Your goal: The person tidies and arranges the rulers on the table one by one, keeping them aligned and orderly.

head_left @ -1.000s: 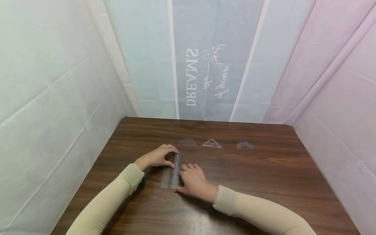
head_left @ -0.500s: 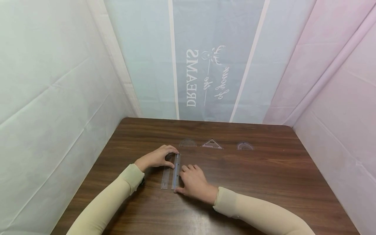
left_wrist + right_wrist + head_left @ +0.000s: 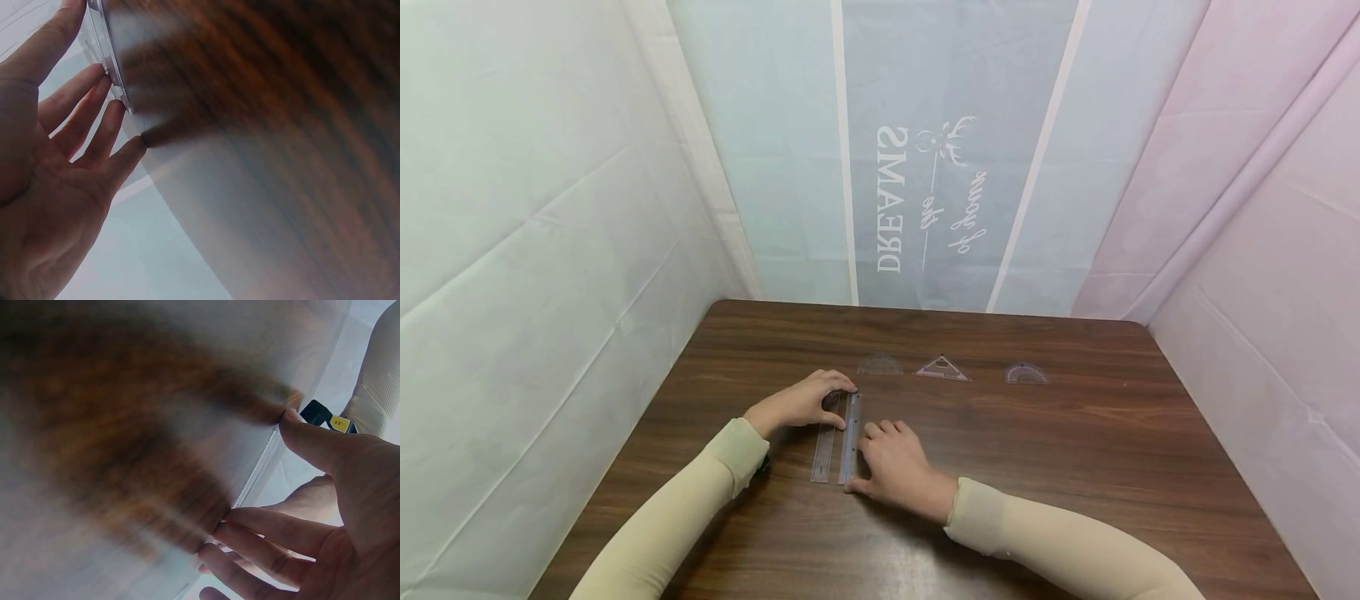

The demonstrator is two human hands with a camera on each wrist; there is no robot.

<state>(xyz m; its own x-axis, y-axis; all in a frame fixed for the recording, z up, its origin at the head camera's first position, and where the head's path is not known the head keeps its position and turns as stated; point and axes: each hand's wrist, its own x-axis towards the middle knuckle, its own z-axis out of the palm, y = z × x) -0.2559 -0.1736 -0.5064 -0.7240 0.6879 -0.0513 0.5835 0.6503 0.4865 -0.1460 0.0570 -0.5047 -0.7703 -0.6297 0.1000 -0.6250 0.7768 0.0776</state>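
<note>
On the dark brown wooden table [image 3: 1037,467], left of its middle, a clear plastic ruler with a blue stripe [image 3: 850,450] lies lengthwise between the hands. The left hand [image 3: 801,400] touches its far part, thumb spread from fingers; the right hand [image 3: 895,462], likewise spread, touches its near part. A plain clear plastic ruler [image 3: 822,458] lies just left. Farther off, a clear plastic triangle [image 3: 943,375] lies right of a clear semicircular protractor [image 3: 880,365].

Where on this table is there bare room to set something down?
Bare: the table between the rightmost protractor and right sleeve; also its far left corner, beyond the left hand. Crowded: by the rulers and right hand.
</note>
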